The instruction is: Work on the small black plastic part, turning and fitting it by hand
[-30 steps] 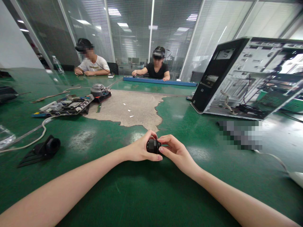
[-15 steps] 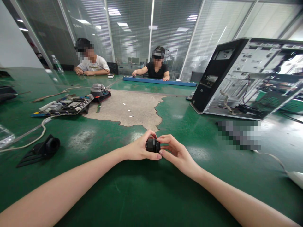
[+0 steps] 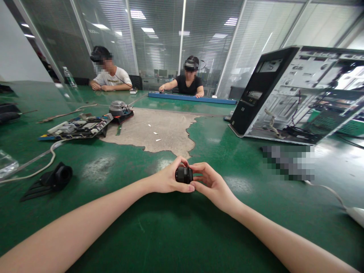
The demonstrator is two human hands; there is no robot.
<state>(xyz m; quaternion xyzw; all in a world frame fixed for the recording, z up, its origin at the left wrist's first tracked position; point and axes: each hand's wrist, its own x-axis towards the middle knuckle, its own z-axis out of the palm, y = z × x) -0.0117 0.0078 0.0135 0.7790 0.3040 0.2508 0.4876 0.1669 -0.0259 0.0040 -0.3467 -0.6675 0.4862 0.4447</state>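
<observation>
Just above the green table, a black cable gland lies sideways between my two hands. It is short and round, with a hexagonal middle and a ring at its right end. My left hand grips its left part, thumb below and fingers curled over the top. From the other side my right hand pinches the ring end between thumb and fingertips. My fingers cover part of the gland's far side.
A black plastic part lies at left, near a circuit board and a fan-like cooler. An open computer case stands right. Two people sit across the table, behind a long blue bar.
My right fingertips have shifted very slightly at the ring end of the gland. My left hand keeps the same hold, and the rest looks unchanged.
</observation>
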